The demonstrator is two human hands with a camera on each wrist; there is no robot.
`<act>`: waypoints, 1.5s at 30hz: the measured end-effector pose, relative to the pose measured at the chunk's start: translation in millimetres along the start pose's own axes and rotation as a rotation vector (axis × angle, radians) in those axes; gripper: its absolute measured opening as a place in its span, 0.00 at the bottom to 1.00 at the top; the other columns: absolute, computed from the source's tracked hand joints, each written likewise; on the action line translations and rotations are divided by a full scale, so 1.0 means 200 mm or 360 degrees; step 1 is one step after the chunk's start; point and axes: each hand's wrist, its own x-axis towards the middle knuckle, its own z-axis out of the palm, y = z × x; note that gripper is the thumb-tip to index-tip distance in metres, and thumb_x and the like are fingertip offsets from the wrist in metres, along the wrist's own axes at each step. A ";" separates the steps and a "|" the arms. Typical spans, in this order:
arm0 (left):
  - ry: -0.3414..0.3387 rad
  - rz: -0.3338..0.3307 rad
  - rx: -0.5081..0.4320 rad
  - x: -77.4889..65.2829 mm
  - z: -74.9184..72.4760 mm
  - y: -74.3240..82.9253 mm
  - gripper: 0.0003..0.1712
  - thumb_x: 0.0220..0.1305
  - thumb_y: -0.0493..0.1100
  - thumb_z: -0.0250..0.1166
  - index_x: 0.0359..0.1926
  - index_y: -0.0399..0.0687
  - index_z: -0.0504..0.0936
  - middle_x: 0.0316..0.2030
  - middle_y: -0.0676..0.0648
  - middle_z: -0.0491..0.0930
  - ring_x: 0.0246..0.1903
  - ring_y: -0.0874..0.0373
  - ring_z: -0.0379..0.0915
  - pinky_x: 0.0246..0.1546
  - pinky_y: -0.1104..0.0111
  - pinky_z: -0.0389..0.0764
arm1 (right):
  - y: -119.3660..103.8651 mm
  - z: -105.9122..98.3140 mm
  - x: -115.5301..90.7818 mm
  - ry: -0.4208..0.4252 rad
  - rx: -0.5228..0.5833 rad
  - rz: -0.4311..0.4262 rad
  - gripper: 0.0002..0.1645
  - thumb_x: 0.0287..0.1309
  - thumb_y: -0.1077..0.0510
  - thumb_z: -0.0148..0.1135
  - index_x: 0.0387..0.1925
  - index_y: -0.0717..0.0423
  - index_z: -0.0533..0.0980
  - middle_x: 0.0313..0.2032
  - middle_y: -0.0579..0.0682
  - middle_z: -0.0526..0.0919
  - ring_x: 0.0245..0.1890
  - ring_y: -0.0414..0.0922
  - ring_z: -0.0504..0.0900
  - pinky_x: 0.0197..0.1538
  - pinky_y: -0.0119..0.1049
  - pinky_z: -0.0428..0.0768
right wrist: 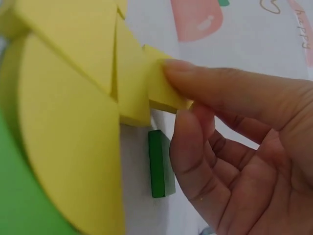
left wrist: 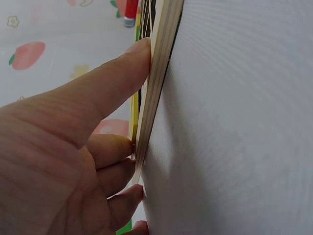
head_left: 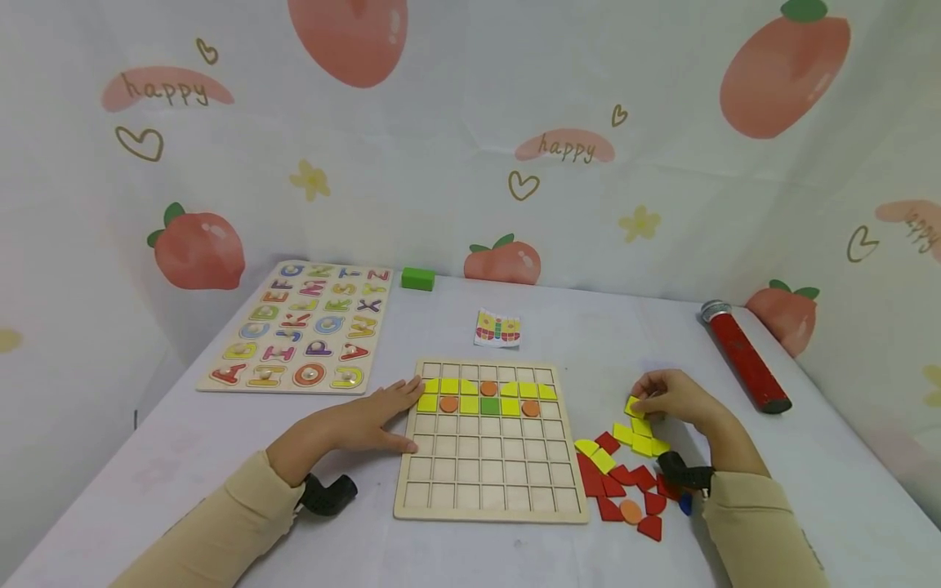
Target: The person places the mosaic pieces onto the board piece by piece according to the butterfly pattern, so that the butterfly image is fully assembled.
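A wooden grid board [head_left: 485, 496] lies flat in the middle of the table, with yellow tiles, orange discs and a green square in its upper rows. My left hand [head_left: 360, 425] rests along the board's left edge, fingers spread. In the left wrist view, the thumb [left wrist: 124, 73] touches the board's side. To the right of the board, my right hand [head_left: 672, 394] pinches a yellow tile [head_left: 631, 407] between thumb and index finger. More yellow tiles [head_left: 642, 446] lie just below it. In the right wrist view, that pinched yellow tile [right wrist: 164, 88] overlaps its neighbours.
Red pieces [head_left: 590, 474], an orange disc [head_left: 631, 512] and a partly covered blue piece [head_left: 686, 503] lie beside the board. A butterfly pattern card [head_left: 498, 328] is behind it. Farther out are an alphabet puzzle [head_left: 253, 327], a green block [head_left: 418, 279] and a red microphone [head_left: 746, 359].
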 end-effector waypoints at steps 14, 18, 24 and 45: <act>-0.0001 0.0030 -0.0028 -0.01 -0.01 0.01 0.55 0.53 0.61 0.65 0.73 0.47 0.46 0.74 0.47 0.41 0.73 0.47 0.33 0.72 0.51 0.41 | -0.13 0.05 0.02 -0.0106 0.0054 -0.0161 0.18 0.55 0.53 0.64 0.40 0.64 0.76 0.32 0.51 0.80 0.31 0.44 0.77 0.38 0.32 0.81; -0.0002 0.0028 -0.0034 -0.01 -0.01 0.01 0.55 0.54 0.61 0.65 0.73 0.48 0.46 0.74 0.47 0.41 0.73 0.48 0.33 0.72 0.51 0.41 | -0.20 0.08 0.03 -0.0187 0.0108 -0.0197 0.17 0.56 0.54 0.64 0.39 0.65 0.76 0.31 0.51 0.80 0.30 0.43 0.78 0.39 0.33 0.82; 0.0001 0.0027 -0.0041 -0.01 -0.01 0.01 0.55 0.53 0.62 0.65 0.73 0.48 0.46 0.74 0.47 0.41 0.73 0.48 0.33 0.72 0.51 0.41 | -0.28 0.13 0.07 -0.0319 0.0161 -0.0287 0.14 0.57 0.58 0.62 0.39 0.66 0.76 0.31 0.50 0.81 0.29 0.43 0.78 0.39 0.32 0.82; -0.0015 -0.0006 -0.0016 0.00 0.00 0.01 0.55 0.53 0.62 0.65 0.73 0.51 0.46 0.74 0.50 0.41 0.74 0.51 0.32 0.72 0.53 0.41 | -0.38 0.29 0.13 -0.0338 0.0051 -0.0443 0.09 0.54 0.61 0.65 0.34 0.65 0.80 0.30 0.51 0.82 0.28 0.42 0.75 0.35 0.32 0.78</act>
